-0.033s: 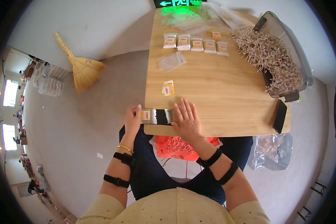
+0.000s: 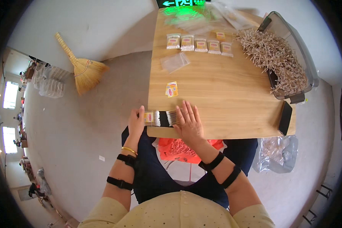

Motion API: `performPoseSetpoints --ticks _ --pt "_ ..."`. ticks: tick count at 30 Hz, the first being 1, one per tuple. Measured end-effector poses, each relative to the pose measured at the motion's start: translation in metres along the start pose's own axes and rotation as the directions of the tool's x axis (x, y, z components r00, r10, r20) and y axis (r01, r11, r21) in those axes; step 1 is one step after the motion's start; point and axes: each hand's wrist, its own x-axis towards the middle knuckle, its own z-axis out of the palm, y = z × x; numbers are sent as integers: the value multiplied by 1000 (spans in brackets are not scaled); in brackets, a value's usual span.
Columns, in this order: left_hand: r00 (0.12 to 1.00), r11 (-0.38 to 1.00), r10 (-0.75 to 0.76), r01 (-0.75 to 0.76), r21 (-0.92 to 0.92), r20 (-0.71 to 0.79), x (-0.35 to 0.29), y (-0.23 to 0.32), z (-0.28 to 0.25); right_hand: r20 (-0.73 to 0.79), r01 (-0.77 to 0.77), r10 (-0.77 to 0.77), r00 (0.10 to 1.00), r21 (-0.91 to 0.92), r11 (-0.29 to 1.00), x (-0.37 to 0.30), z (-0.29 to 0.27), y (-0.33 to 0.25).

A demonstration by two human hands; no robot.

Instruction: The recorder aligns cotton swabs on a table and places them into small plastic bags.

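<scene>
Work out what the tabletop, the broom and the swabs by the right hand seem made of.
Tabletop: wood or wood-look laminate, smooth with a slight sheen; pale grain streaks show.
Broom: probably dried plant fibre, matte; straw-coloured strands fan out.
Swabs by the right hand: matte white tips suggest cotton; the sticks are too small to judge.

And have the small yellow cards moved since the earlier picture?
No: judged against the left edge of the table, the yellow cards have not shifted.

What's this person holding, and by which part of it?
The left hand seems to hold the swab row with a yellow card by its left end; the exact grip is hidden. The right hand lies flat over other swabs, not grasping them.
</scene>
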Motion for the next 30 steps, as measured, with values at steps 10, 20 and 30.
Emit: performPoseSetpoints --ticks 10,20,30 --pt "942 799 -267 334 -499 203 17 -40 20 -34 -53 53 998 1 999 6 12 -33" --pt "966 790 -247 248 -560 80 12 -35 29 11 -142 142 990 69 987 22 24 -78" --pt "990 911 -91 38 -412 -109 10 -27 28 66 -166 162 985 50 985 29 20 -94"
